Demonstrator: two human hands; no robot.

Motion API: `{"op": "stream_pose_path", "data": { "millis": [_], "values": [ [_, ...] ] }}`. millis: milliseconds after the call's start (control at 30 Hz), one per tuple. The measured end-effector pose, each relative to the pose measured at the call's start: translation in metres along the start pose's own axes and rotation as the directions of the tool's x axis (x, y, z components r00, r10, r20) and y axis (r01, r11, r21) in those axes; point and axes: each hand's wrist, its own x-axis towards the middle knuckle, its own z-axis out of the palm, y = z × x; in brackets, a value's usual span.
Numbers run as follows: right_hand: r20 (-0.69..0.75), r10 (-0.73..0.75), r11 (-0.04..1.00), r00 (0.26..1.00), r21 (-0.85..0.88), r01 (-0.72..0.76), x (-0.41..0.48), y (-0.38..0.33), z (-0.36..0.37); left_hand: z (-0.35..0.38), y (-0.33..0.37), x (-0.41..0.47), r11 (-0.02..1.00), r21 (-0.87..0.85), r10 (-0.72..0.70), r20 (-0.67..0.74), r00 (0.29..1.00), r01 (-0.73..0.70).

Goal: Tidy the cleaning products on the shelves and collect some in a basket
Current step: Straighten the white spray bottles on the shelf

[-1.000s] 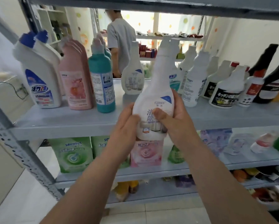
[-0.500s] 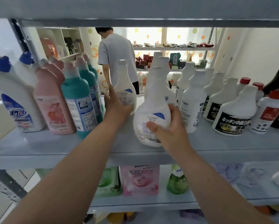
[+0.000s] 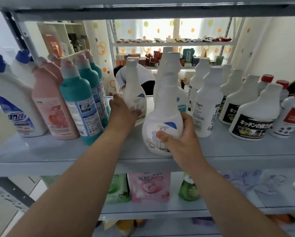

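Observed: right hand [image 3: 179,137] grips the front white bottle [image 3: 162,117], upright near the front lip of the shelf [image 3: 58,151], left hand [image 3: 122,112] curls round the rear white bottle [image 3: 134,89] beside the teal bottles [image 3: 78,103]; risk: a careless shove tips one off or topples crowded neighbours.

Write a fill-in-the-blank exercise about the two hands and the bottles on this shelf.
1. The right hand grips the front bottle, which is ____ in colour.
2. The left hand holds the rear bottle, which stands to the front bottle's ____.
3. Directly left of the teal bottles stand bottles coloured ____.
4. The far-left bottles carry caps coloured ____.
Missing words: white; left; pink; blue.
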Motion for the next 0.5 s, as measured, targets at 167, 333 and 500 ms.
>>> {"op": "stream_pose_path", "data": {
  "millis": [167, 333, 500],
  "values": [
    [-0.037, -0.019, 0.996, 0.999, -0.086, 0.016, -0.003, 0.001, 0.002, -0.026, -0.010, -0.053, 0.997, -0.040, 0.066, -0.023, 0.998, -0.067],
    [-0.108, -0.113, 0.945, 0.988, -0.319, 0.073, -0.010, -0.003, 0.003, -0.057, -0.026, -0.094, 0.984, -0.121, 0.132, -0.010, 0.991, -0.133],
    [0.084, -0.310, 0.708, 0.947, -0.644, 0.289, -0.012, -0.017, 0.010, -0.084, -0.049, -0.106, 0.970, -0.163, 0.181, -0.002, 0.984, -0.178]
  ]
}}
